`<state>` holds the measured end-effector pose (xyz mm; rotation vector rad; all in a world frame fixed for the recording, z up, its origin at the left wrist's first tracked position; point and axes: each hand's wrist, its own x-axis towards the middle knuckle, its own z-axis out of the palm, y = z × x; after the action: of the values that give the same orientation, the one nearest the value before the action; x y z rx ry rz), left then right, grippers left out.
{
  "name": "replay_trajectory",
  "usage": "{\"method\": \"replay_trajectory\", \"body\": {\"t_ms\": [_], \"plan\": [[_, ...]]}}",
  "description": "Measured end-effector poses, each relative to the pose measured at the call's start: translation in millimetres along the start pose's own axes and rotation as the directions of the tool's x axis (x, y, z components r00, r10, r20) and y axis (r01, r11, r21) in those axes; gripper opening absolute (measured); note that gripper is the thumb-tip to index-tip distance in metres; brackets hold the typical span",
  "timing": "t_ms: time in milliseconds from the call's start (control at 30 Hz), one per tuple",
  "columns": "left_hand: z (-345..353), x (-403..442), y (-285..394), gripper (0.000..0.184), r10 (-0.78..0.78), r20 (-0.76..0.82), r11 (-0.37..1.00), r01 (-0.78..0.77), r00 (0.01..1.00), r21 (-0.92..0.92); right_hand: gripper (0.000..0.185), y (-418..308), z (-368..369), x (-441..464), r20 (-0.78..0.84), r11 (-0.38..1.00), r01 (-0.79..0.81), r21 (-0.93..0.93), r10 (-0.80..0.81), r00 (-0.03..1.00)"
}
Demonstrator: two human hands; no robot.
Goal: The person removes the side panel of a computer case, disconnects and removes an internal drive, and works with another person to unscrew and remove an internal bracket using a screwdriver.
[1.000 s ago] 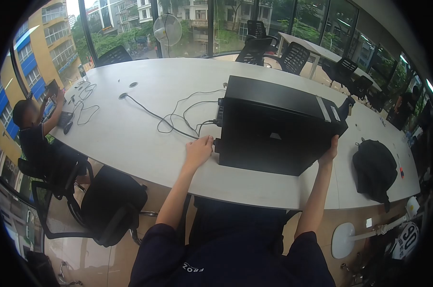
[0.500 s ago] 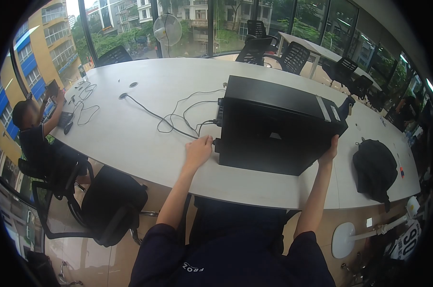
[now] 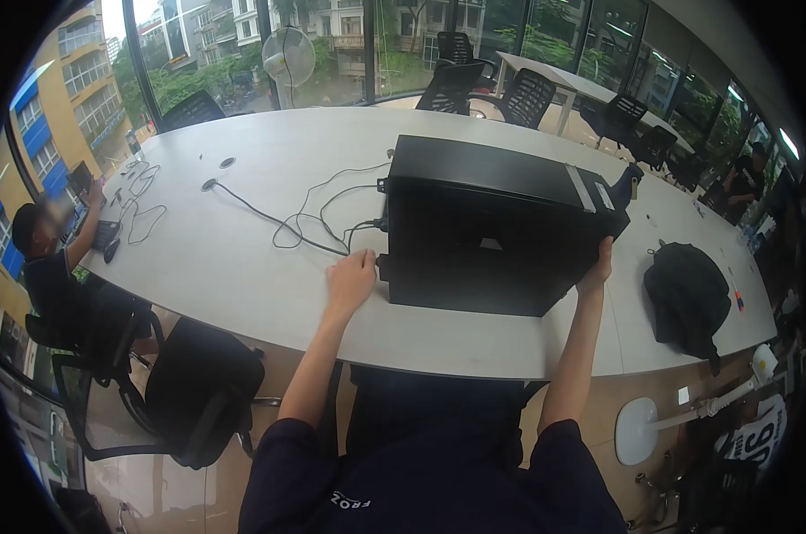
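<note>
Nearest, the bare left hand (image 3: 353, 278) is held low over the smooth white table (image 3: 456, 340), its fingers apparently clamped on the end of a thick dark-grey cable (image 3: 276, 222), perhaps to steer it, beside the lower left corner of a boxy black computer case (image 3: 474, 214). The bare right hand (image 3: 596, 267) lies against the case's right end, probably bracing it; I cannot tell whether its fingers grip.

The case stands near the table's front edge, broad side toward the wearer, perhaps to keep both ends within reach. It looks plain: one small grey emblem (image 3: 490, 243), two pale strips (image 3: 581, 189) across the top. Thin dark wires (image 3: 306, 196) loop loosely behind the thick cable, which reaches a round grey table port (image 3: 210, 185). Farther off stands a round white fan (image 3: 289, 56).
</note>
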<state>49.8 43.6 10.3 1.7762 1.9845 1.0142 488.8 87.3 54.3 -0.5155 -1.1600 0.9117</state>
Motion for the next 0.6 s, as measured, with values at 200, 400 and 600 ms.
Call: {"method": "replay_trajectory", "body": {"t_ms": [200,400,600], "plan": [[2,2,-2,0.040,0.001,-0.010,0.998,-0.002,1.000,-0.063,0.073,0,4,-4,0.014,1.000,-0.005,0.021,0.004,1.000],[2,4,-15,0.039,-0.010,0.023,1.000,0.010,1.000,-0.013,0.073,3,-2,-5,-0.013,1.000,-0.018,0.017,0.018,1.000],[-11,2,-46,0.035,-0.064,-0.100,0.998,0.065,0.993,0.003,0.071,-1,5,-8,0.016,0.998,-0.013,0.059,0.012,1.000]]}}
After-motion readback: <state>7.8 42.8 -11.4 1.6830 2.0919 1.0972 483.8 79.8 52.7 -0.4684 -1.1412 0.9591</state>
